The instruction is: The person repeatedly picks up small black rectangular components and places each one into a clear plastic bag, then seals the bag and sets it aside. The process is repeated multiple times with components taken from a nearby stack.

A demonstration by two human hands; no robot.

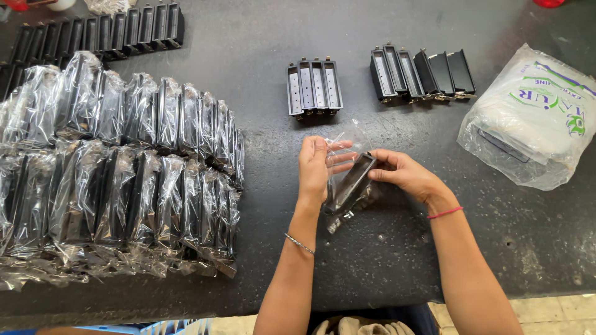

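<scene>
My left hand (315, 167) pinches the open mouth of a small clear plastic bag (341, 152) above the dark table. My right hand (406, 175) grips a black rectangular plastic part (352, 183) that sits partly inside that bag, tilted. Both hands hover over the middle of the table, close together. A thin bracelet is on my left wrist and a red string on my right wrist.
Two rows of the same black parts wrapped in clear bags (118, 167) fill the left side. Unwrapped black parts stand in groups at the back centre (313, 87), back right (422, 74) and top left (99, 34). A white printed plastic bag (534, 118) lies at right.
</scene>
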